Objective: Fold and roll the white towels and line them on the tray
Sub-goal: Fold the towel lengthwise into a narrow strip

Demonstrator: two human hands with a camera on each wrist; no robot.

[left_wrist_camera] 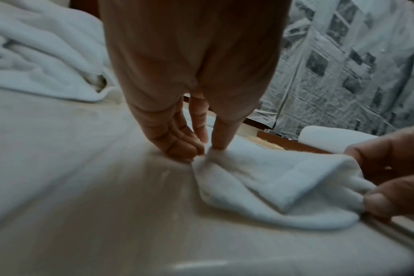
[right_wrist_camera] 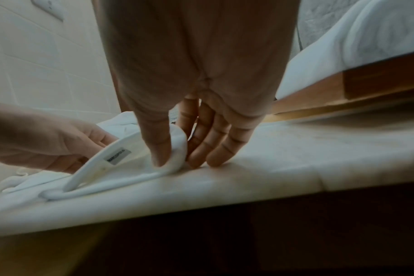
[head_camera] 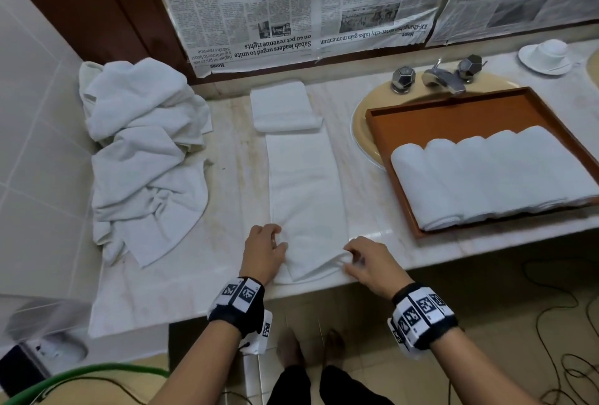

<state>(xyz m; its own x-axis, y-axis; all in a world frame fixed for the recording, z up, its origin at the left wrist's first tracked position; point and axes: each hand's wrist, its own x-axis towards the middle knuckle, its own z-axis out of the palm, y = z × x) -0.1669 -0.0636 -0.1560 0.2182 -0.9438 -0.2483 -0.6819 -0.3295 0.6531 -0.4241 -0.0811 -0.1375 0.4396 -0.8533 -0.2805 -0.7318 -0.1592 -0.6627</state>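
The tray (head_camera: pixel 470 103) runs off the right edge; the towel's label (right_wrist_camera: pixel 117 156) is unreadable.

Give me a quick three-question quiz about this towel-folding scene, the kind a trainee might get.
1. True or false: the tray already holds a row of rolled towels.
2. Which end of the long folded towel do the left hand and right hand hold?
A. the far end
B. the near end
C. the middle
3. Fill in: the heap of unfolded towels lies on the ____ side of the counter.

Key
1. True.
2. B; both hands pinch its near corners, lifting the edge.
3. Left.
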